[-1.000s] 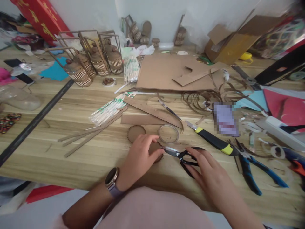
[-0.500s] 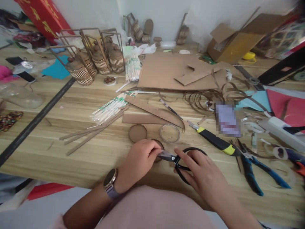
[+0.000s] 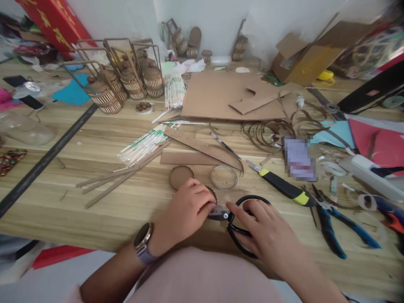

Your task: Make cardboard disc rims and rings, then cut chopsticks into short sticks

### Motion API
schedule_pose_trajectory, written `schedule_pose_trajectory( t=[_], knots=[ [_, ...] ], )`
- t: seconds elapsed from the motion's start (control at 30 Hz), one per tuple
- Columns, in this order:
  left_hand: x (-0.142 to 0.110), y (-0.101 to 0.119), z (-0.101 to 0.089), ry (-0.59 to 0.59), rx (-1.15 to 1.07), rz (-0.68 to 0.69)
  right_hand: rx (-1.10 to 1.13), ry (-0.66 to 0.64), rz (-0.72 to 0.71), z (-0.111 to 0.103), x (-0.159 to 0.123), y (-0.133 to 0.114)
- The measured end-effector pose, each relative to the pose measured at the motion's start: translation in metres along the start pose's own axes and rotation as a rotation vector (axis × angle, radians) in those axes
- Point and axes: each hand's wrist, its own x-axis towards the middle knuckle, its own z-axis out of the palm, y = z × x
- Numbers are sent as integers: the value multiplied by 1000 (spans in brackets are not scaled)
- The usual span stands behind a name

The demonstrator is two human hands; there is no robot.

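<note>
My right hand (image 3: 267,233) has its fingers through the black handles of a pair of scissors (image 3: 218,213), with the blades pointing left. The handles are spread apart. My left hand (image 3: 186,210), with a watch at the wrist, is closed at the blade tips; what its fingers pinch is hidden. Behind those fingers shows the notched edge of a round cardboard piece (image 3: 212,193), mostly covered by the hand. A second cardboard disc with a notched rim (image 3: 181,177) lies just beyond my left hand. To its right rests a clear ring (image 3: 224,177), perhaps a tape roll.
A utility knife (image 3: 284,185) and blue-handled pliers (image 3: 331,225) lie to the right. Cardboard strips (image 3: 189,158) and wrapped sticks (image 3: 143,145) lie ahead. Small lidded baskets (image 3: 107,99) stand at back left. A cardboard sheet (image 3: 214,97) and coiled strips (image 3: 260,134) are farther back.
The scissors have moved left, their tips now at my left fingers, and their handles have spread wider. My left fingers have closed from a looser hold.
</note>
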Motion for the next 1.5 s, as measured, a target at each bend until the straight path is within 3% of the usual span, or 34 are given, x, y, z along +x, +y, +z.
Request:
schedule_pose_trajectory(
  t=[0.1, 0.17, 0.3, 0.37, 0.5, 0.67, 0.83, 1.0, 1.1, 1.17, 1.23, 1.3, 1.4, 1.5],
  knots=[
    [0, 1, 3, -44, 62, -7, -24, 0, -28, -1, 1, -2],
    [0, 0, 6, -6, 76, -27, -34, 2, -28, -2, 0, -2],
    [-1, -9, 4, 311, -14, -146, 20, -26, 25, 1, -6, 6],
    [-1, -13, 0, 392, -109, -248, 55, -23, 121, 4, -10, 20],
    [-1, -15, -3, 235, -310, -355, 2, 67, 430, 9, -4, 65],
    [0, -13, 3, 81, -493, -373, -37, 101, 690, 10, 35, 120],
    [-1, -20, 6, 36, -662, -412, -49, 50, 651, 23, 76, 152],
    [-1, -23, 5, 17, -766, -426, -59, 21, 575, 32, 91, 165],
    [0, -21, 4, 13, -791, -449, -67, 36, 515, 28, 90, 148],
    [1, -19, 2, 28, -795, -460, -36, 70, 463, 23, 87, 121],
    [1, -19, 2, 64, -787, -473, 144, 149, 353, 17, 81, 84],
    [1, -19, 2, 95, -782, -489, 379, 137, 272, 12, 75, 45],
    [-1, -20, 3, 113, -781, -494, 640, 81, 330, 6, 67, 1],
    [-2, -20, 5, 116, -805, -482, 755, 132, 423, 6, 63, -15]
  ],
)
